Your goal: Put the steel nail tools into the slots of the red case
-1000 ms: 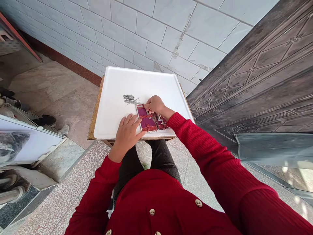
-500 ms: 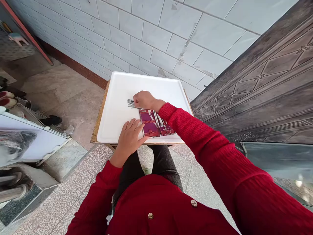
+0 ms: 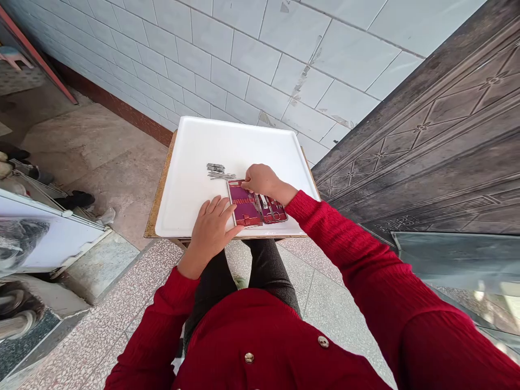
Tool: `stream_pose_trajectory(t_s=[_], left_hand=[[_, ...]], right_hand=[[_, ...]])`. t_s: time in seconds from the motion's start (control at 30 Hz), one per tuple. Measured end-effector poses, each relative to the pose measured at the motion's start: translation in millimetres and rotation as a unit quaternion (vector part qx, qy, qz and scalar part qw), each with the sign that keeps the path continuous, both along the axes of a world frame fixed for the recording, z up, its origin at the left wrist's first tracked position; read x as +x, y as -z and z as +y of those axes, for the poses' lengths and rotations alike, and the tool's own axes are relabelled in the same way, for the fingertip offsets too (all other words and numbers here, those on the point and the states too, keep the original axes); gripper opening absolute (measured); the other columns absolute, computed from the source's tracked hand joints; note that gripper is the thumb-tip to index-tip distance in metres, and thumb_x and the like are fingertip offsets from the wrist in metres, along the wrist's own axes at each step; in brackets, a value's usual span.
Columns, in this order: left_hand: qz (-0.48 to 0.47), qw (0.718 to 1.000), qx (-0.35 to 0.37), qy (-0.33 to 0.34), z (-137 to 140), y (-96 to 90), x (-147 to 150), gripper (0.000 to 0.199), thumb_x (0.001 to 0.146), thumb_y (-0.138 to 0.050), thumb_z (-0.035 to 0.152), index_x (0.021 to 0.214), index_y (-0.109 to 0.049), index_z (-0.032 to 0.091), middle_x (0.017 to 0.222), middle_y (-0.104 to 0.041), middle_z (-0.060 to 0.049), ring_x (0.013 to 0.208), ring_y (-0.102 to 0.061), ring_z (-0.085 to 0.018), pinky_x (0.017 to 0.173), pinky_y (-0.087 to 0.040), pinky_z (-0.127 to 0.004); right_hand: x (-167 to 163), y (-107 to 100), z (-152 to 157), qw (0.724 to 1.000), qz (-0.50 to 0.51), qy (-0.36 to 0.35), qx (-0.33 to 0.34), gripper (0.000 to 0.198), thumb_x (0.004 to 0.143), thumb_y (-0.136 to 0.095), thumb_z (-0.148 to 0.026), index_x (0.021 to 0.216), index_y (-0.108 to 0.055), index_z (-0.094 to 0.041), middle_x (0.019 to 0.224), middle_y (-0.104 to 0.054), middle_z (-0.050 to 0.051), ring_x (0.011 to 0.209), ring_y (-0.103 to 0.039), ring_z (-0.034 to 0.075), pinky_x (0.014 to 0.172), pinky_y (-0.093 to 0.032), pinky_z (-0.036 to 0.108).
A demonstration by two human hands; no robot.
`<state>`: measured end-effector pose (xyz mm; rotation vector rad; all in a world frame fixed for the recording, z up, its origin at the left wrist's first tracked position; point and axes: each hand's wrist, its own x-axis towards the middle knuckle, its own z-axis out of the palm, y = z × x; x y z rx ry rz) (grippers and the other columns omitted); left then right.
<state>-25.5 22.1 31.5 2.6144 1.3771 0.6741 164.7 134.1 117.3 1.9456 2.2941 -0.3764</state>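
Note:
A manicure case (image 3: 245, 209) with a purple lining and red trim lies unfolded near the front edge of a white tray (image 3: 182, 206). Small scissors (image 3: 273, 215) and a nail clipper (image 3: 264, 201) sit in its right half; loops run across the left half. My left hand (image 3: 212, 223) rests flat with fingers spread, its thumb and fingertips at the case's left edge. Over the top of the case, my right hand (image 3: 260, 180) is closed in a pinch; what it grips is hidden. Beyond the case lie several slim metal tools (image 3: 221, 176) and nail clippers (image 3: 215, 167).
The tray stands on a small wooden table (image 3: 156, 216) against a tiled wall (image 3: 252, 59). A dark patterned metal door (image 3: 406, 151) is close on the right. At left are a white cabinet (image 3: 69, 233) and a stool (image 3: 14, 57).
My right hand has moved back from the loose tools to the top of the case. The slim tool seen in the left half is no longer visible there. My left hand stays put.

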Motion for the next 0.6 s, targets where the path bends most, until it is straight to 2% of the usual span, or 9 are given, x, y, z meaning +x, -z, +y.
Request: stream_pose_trajectory(t_s=[0.23, 0.43, 0.6], left_hand=[[-0.005, 1.0, -0.004, -0.004, -1, 0.0, 1, 0.05, 0.1, -0.062, 0.048, 0.142, -0.062, 0.02, 0.151, -0.06, -0.014, 0.148, -0.046, -0.038, 0.125, -0.034, -0.059], [-0.008, 1.0, -0.007, 0.001, 0, -1.0, 1, 0.052, 0.1, -0.06, 0.049, 0.142, -0.061, 0.018, 0.153, -0.059, -0.016, 0.148, -0.046, -0.039, 0.125, -0.034, -0.06], [0.001, 1.0, 0.001, 0.001, 0, -0.6, 1, 0.053, 0.101, -0.06, 0.049, 0.141, -0.062, 0.016, 0.152, -0.059, -0.017, 0.148, -0.047, -0.039, 0.125, -0.034, -0.059]], right_hand=[[0, 12, -15, 0.999, -0.014, 0.027, 0.026, 0.016, 0.088, -0.07, -0.022, 0.094, -0.081, -0.012, 0.075, -0.077, 0.015, 0.085, -0.075, 0.03, 0.075, -0.053, 0.034], [-3, 5, -13, 0.999, 0.017, 0.042, -0.012, 0.012, 0.085, -0.071, -0.019, 0.083, -0.08, -0.011, 0.064, -0.073, 0.012, 0.075, -0.073, 0.028, 0.073, -0.055, 0.034], [0, 6, -15, 0.995, 0.056, 0.075, -0.026, 0.02, 0.086, -0.065, -0.016, 0.069, -0.074, -0.013, 0.054, -0.068, 0.007, 0.068, -0.071, 0.023, 0.074, -0.056, 0.032]])
